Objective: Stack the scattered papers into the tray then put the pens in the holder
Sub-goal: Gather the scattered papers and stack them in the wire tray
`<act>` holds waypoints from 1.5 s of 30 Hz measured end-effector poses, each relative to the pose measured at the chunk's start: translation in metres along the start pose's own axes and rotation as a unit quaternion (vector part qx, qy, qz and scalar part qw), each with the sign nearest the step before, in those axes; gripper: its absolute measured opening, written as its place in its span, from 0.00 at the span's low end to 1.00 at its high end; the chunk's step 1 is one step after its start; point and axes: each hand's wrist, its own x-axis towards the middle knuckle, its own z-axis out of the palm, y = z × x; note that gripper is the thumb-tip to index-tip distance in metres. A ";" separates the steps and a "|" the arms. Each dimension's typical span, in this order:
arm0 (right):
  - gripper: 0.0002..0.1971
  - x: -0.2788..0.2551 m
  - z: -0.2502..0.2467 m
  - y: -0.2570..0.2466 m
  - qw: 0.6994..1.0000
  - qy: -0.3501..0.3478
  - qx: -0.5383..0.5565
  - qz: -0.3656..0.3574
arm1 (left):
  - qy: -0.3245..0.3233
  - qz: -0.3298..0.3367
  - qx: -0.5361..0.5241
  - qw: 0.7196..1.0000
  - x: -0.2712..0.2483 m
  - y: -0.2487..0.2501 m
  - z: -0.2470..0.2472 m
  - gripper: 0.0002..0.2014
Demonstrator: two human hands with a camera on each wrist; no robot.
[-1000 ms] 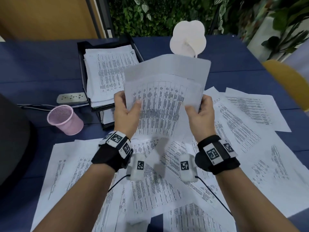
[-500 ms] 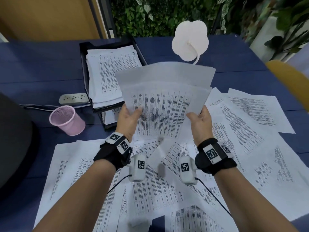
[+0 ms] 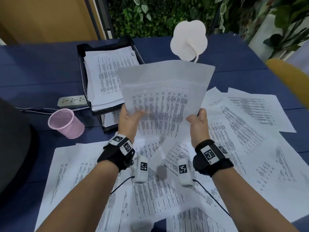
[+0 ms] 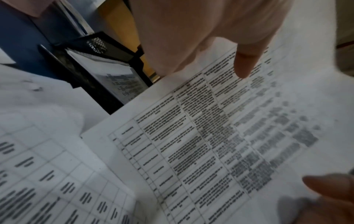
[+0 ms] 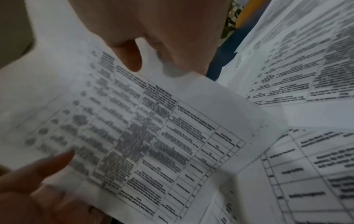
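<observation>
Both hands hold up a small sheaf of printed papers above the table, tilted toward me. My left hand pinches its lower left edge, thumb on the front; my right hand pinches the lower right edge. In the wrist views the sheaf fills the frame, with a thumb over the print. The black tray stands at the back left, with a pile of papers in it. Many loose sheets cover the near and right table. The pink mesh holder stands left, empty. No pens show.
A grey power strip with its cable lies behind the holder. A white flower-shaped object stands at the back centre. A dark rounded object fills the left edge, a yellow chair back the right. The table is dark blue.
The sheaf and both hands have shifted slightly away from me and toward the tray side; the grip on both lower edges is unchanged.
</observation>
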 end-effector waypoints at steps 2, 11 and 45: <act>0.10 -0.001 0.002 0.002 1.000 -0.006 -0.010 -0.002 | 0.000 -0.010 0.005 1.000 -0.001 -0.004 0.005 0.20; 0.11 0.006 -0.006 0.017 0.996 -0.016 -0.083 -0.021 | 0.010 -0.003 0.032 0.999 0.002 -0.010 0.006 0.17; 0.24 0.020 0.030 0.100 0.921 -0.188 -0.291 0.178 | 0.050 -0.170 0.220 0.959 -0.011 -0.068 -0.122 0.17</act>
